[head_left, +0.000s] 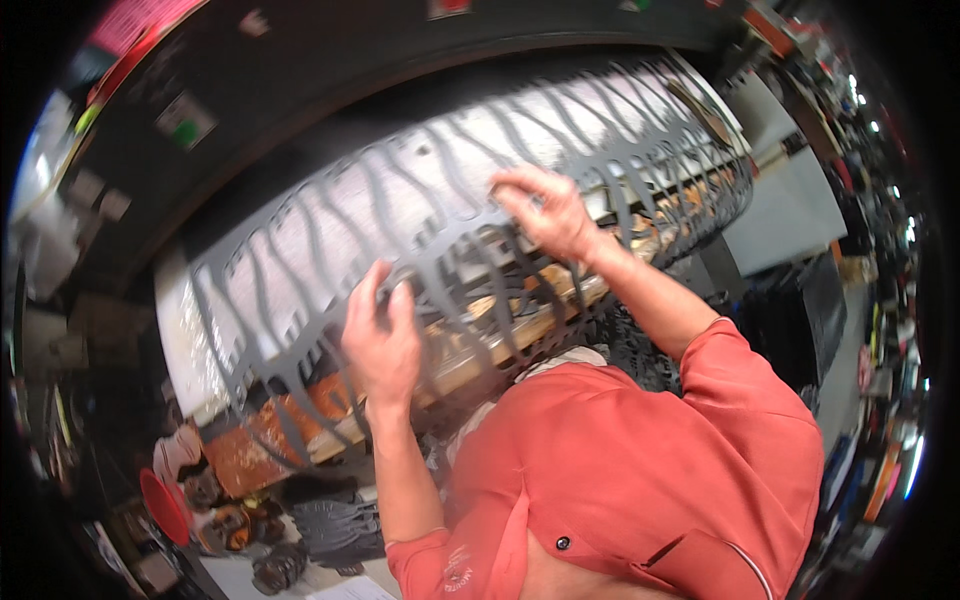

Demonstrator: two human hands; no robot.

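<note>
A large dark grey cut-out sheet (pixel 440 240), a lattice of curved straps and slots, lies across a pale board (pixel 330 240) and droops over its near edge. Over the left-middle of the sheet, my left hand (pixel 382 345) has its thumb and forefinger raised and apart, close to the straps. Farther right, my right hand (pixel 552 218) is above the sheet with bent fingers and the thumb near the forefinger. Anything between those fingertips is too small to make out. Both hands are slightly blurred.
A dark machine beam (pixel 270 95) spans the far side above the board. A worn wooden edge (pixel 260 445) runs along the near side. At the lower left are a red round object (pixel 165 507) and dark cut pieces (pixel 338 525). Grey panels (pixel 785 210) stand to the right.
</note>
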